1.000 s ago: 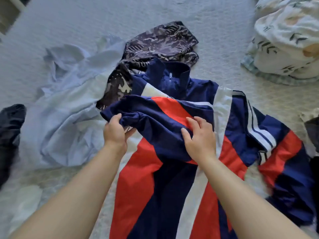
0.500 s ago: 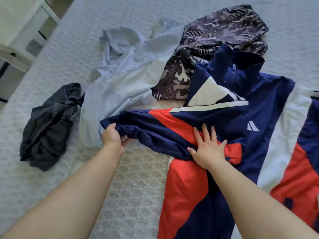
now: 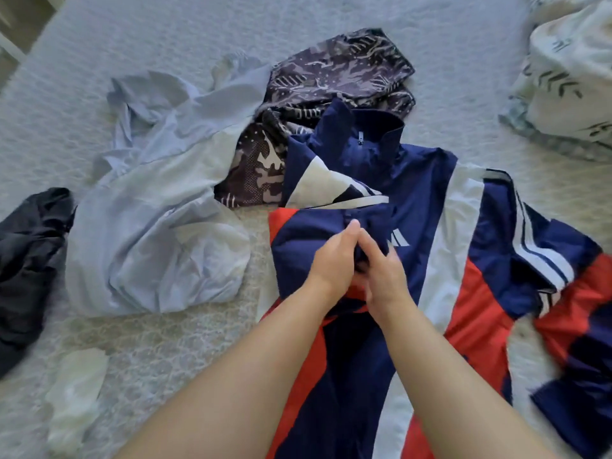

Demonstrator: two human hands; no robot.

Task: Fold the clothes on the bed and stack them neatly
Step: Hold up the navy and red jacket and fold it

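A navy, red and white track jacket [image 3: 440, 226] lies front-up on the bed [image 3: 165, 34], collar pointing away from me. Its left sleeve [image 3: 304, 236] is folded across the chest. My left hand [image 3: 334, 260] grips the sleeve's end at the middle of the chest. My right hand [image 3: 385, 276] lies right against it, fingers fairly straight on the same cloth, blurred by motion. The jacket's right sleeve [image 3: 563, 293] is spread out to the right.
A crumpled light blue shirt [image 3: 159, 226] lies left of the jacket, with a camouflage-print garment [image 3: 341, 71] behind the collar. A black garment [image 3: 29, 246] sits at the left edge, a small white cloth [image 3: 76, 385] near me. Leaf-print bedding [image 3: 569, 77] is piled at the far right.
My left hand has carried the sleeve's end from the left onto the jacket's chest, folding the sleeve over. My right hand has shifted slightly to meet it. The camera has swung back to the right.
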